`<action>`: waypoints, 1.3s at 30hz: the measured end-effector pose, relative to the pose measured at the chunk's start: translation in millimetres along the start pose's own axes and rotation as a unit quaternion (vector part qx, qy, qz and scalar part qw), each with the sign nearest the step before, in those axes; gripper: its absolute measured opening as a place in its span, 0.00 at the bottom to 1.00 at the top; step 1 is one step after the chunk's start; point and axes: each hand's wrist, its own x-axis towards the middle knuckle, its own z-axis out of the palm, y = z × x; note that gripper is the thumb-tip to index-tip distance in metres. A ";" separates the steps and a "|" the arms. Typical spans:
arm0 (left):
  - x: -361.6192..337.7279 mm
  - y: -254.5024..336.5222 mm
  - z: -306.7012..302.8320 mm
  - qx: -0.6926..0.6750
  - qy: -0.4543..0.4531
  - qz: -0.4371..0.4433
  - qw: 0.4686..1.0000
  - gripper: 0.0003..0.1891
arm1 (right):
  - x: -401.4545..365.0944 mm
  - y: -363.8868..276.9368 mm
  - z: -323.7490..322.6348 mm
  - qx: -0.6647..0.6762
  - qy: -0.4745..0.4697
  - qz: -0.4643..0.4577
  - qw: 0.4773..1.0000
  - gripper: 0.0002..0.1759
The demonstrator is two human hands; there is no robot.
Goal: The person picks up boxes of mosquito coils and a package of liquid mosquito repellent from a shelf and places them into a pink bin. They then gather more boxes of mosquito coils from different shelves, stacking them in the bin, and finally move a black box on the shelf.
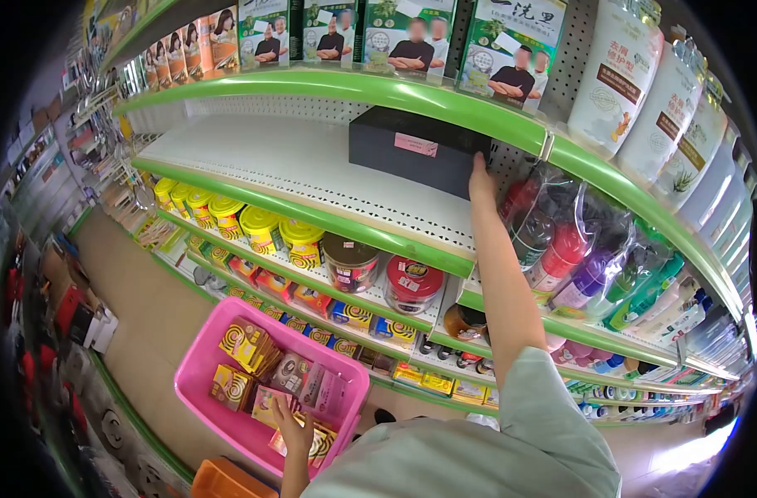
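Note:
A long black box [412, 151] with a small pink label lies on the white shelf [254, 149], toward its right end. My right hand [481, 181] is at the right end of that box, its fingers partly hidden against it. Lower down, my left hand [292, 426] hovers over a pink basket [197, 340], fingers spread and holding nothing. Yellow packets with spiral pictures [246, 344] fill part of the basket, beside grey and pink packages [333, 394].
Green-edged shelves hold green boxes [407, 37] and white bottles [615, 75] above. Below stand yellow-lidded tubs [262, 228], a red-lidded jar [414, 282] and bagged bottles [561, 249]. An orange container [229, 481] sits on the floor near the pink basket.

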 end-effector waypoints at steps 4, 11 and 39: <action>1.0 -1.7 -6.9 0.001 -0.001 -0.023 1.000 0.37 | -11.9 -2.3 4.7 0.011 -0.196 -0.040 0.980 0.37; 38.9 33.6 -40.9 0.051 0.041 0.008 0.998 0.37 | -45.9 -17.1 11.8 -0.109 -0.227 -0.133 0.959 0.40; 58.7 104.6 -44.0 -0.032 0.062 0.093 0.993 0.31 | -77.1 -38.6 -7.4 0.131 -0.418 0.164 0.884 0.43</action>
